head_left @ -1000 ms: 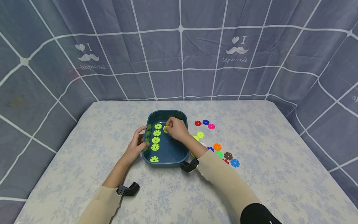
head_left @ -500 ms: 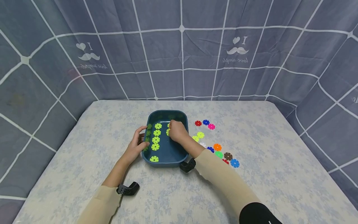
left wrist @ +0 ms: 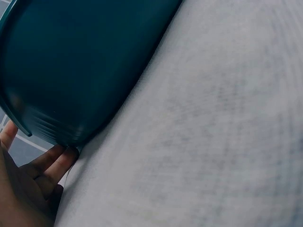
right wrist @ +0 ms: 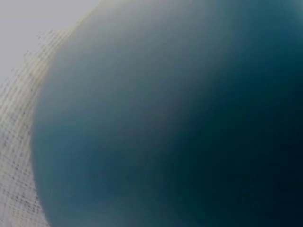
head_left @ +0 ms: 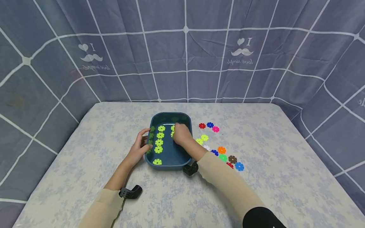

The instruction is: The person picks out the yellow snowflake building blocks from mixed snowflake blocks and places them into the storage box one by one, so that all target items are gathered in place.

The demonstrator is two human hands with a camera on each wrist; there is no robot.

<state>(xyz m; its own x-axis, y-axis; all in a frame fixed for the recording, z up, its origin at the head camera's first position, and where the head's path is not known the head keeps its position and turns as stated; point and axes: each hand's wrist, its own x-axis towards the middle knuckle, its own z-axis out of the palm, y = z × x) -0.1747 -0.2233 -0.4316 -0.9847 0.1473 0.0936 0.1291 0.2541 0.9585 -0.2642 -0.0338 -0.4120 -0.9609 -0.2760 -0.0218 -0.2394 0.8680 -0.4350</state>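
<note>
Lime discs [head_left: 159, 142] in teal tray [head_left: 176, 154], left fingers [head_left: 141, 133] round its edge, right fingers [head_left: 177, 129] curled, any hold hidden.

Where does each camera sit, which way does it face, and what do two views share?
Head: worn on the head, facing forward and down at the teal tray, lime pieces, table and curtain; left hand, right hand and sleeves show.
Left wrist: worn there, facing the tray's outside and the table; the left hand shows at lower left.
Right wrist: worn there, facing a blurred teal surface, perhaps the tray; no hand distinguishable.
Shared: head and left wrist both show the tray, table and left hand.
</note>
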